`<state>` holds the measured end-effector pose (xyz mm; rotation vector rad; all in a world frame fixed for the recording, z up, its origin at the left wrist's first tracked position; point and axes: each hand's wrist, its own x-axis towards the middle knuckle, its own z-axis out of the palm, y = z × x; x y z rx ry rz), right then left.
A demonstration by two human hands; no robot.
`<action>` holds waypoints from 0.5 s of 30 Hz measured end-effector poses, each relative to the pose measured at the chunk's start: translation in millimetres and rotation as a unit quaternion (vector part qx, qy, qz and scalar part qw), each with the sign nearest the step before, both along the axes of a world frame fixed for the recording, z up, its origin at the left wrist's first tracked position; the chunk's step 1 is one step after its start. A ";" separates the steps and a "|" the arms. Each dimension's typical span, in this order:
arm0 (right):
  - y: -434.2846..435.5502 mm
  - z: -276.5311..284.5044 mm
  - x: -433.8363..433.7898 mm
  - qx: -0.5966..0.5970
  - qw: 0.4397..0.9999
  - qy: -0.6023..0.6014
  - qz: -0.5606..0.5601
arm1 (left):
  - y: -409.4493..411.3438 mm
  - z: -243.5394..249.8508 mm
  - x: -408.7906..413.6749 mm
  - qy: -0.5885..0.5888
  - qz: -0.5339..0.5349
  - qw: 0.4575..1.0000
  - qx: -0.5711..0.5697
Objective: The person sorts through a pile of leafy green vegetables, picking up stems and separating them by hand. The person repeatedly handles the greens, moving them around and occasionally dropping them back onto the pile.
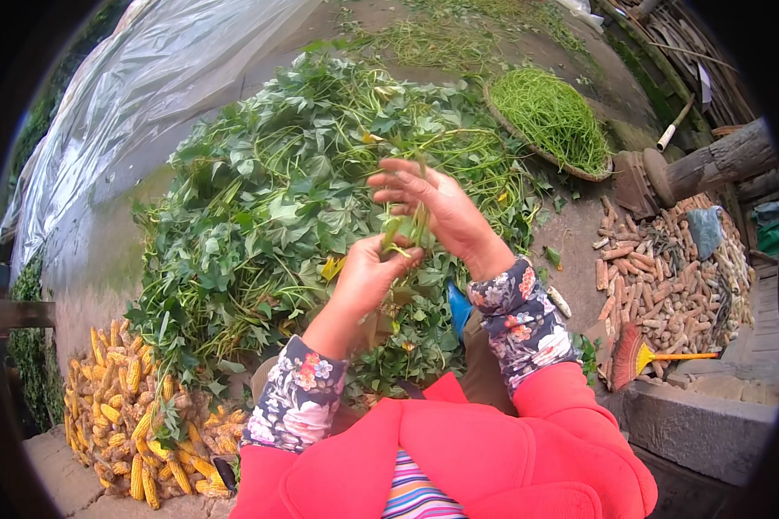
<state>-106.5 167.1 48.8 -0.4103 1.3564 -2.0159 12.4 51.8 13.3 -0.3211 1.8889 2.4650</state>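
My left hand (370,269) pinches green vine stems (399,243) between thumb and fingertips. Just above it and to the right is my right hand (445,207), its fingers stretched out to the left. Stems run up beside its palm and thumb, and I cannot tell whether it grips them. Both hands are over a large heap of leafy green vines (253,201), probably sweet potato, spread on the ground before me. A few yellow leaves (332,267) show in the heap.
A round shallow basket (526,139) holds picked green stems (548,113). Yellow corn cobs (120,415) lie at lower left, bare cobs (675,279) at right. A broom (630,357) rests near a stone ledge (694,422). Plastic sheeting (149,78) hangs upper left; a wooden post (720,159) stands right.
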 end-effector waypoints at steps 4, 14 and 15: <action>12.6 -4.1 -13.6 0.100 0.959 0.217 -0.151 | -24.0 5.7 -1.8 -0.061 0.055 0.995 0.049; -3.0 -7.6 29.6 0.292 0.779 0.555 -0.012 | -37.3 3.9 -8.4 -0.037 0.205 0.969 0.131; -6.1 -10.0 31.8 0.305 0.750 0.586 -0.025 | -39.4 0.9 -7.5 -0.026 0.191 0.971 0.139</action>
